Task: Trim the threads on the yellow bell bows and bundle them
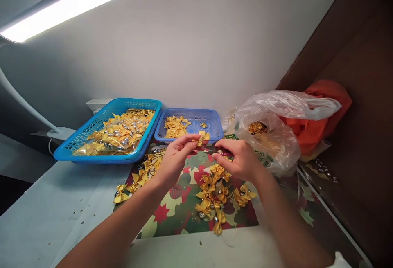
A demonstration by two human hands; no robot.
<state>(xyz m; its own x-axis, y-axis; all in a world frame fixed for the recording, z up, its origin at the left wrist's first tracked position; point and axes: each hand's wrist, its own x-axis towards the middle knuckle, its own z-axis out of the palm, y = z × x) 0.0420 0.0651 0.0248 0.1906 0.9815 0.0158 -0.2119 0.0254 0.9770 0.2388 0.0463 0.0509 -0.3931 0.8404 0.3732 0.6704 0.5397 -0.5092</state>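
My left hand (176, 155) pinches a yellow ribbon bow (202, 138) between thumb and fingertips, just in front of the small blue basket. Close by on the right, my right hand (241, 157) is closed around a small pink-handled tool (225, 153); its thin dark end points toward the bow, and the fingers hide most of it. Below the right hand lies a pile of yellow bows with silver beads (215, 192). More bows (141, 178) lie under and beside my left forearm. Both piles rest on a camouflage-patterned sheet (166, 215).
A larger blue basket (61, 153) heaped with bows and silver beads stands left. The small blue basket (216, 124) holds loose bows. At right are a clear plastic bag (276, 149) with gold material and an orange bag (307, 133). A lamp (76, 6) hangs above.
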